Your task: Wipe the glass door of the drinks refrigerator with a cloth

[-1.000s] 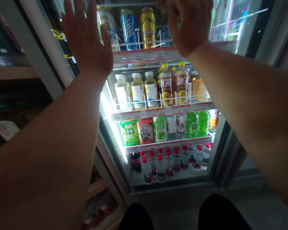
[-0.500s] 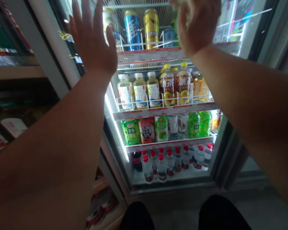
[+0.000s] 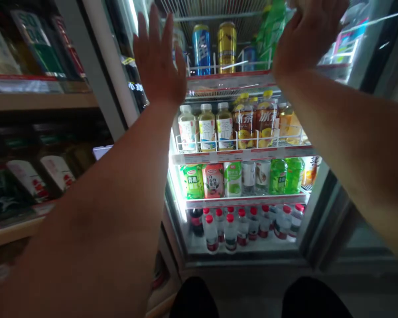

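Note:
My left hand is raised at the upper left of the cooler, fingers stretched and spread, holding nothing. It overlaps the cooler's left edge and partly covers a pale can behind it. My right hand is at the top shelf's right side, its fingers curled at a tilted green plastic bottle. The fingertips and part of the bottle are out of view or hidden. Left of this bottle stand a blue can and a gold can, behind a low wire rail.
Bottled teas stand on the shelf below, then green and red drinks. Red-capped water bottles fill the cooler's bottom. A wooden shelf with bottles is at left. The cooler's frame bounds the right side.
The view has shifted, so both hands and the cooler appear further right. More of the green bottle now shows beside my right hand, tilted. My left hand stays spread.

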`<action>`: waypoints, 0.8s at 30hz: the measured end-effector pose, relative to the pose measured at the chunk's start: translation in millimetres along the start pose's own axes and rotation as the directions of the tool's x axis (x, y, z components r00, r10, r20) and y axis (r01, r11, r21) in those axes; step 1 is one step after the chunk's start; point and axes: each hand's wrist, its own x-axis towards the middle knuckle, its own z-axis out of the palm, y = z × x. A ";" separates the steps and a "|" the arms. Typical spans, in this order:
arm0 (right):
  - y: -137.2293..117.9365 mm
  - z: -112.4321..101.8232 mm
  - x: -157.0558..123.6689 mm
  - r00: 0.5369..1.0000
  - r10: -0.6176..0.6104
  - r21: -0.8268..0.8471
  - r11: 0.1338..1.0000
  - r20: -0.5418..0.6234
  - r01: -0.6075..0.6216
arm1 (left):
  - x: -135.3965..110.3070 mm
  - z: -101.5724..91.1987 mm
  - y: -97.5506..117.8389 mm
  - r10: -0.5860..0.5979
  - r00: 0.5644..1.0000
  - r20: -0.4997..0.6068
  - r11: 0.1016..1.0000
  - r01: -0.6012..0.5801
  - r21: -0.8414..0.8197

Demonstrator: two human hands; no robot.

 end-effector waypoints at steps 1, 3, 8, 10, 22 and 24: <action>-3.8 -1.4 -2.9 0.999 -0.024 -0.017 1.000 0.026 0.025 | 1.0 -0.4 1.0 -0.003 1.000 0.010 1.000 0.003 0.018; -14.0 -2.9 -12.3 0.992 -0.088 -0.052 0.994 0.095 0.093 | 3.3 -0.7 1.8 0.006 1.000 0.019 0.999 -0.007 0.049; -35.8 5.7 -48.6 0.884 -0.426 0.008 0.902 0.191 0.433 | 3.3 -1.3 2.3 -0.006 0.999 0.046 0.998 0.003 0.061; -34.3 11.4 -61.4 0.739 -0.661 0.082 0.750 0.126 0.657 | 1.8 -1.2 2.1 -0.008 0.999 0.037 0.997 0.005 0.076; -27.1 27.6 -59.0 0.938 -0.325 0.123 0.933 -0.118 0.338 | 2.7 2.9 -0.1 0.017 1.000 0.004 0.995 -0.017 0.094; -27.2 25.3 -62.1 0.910 -0.398 0.116 0.904 -0.119 0.411 | 3.5 3.7 -0.6 0.008 1.000 0.010 0.996 -0.009 0.085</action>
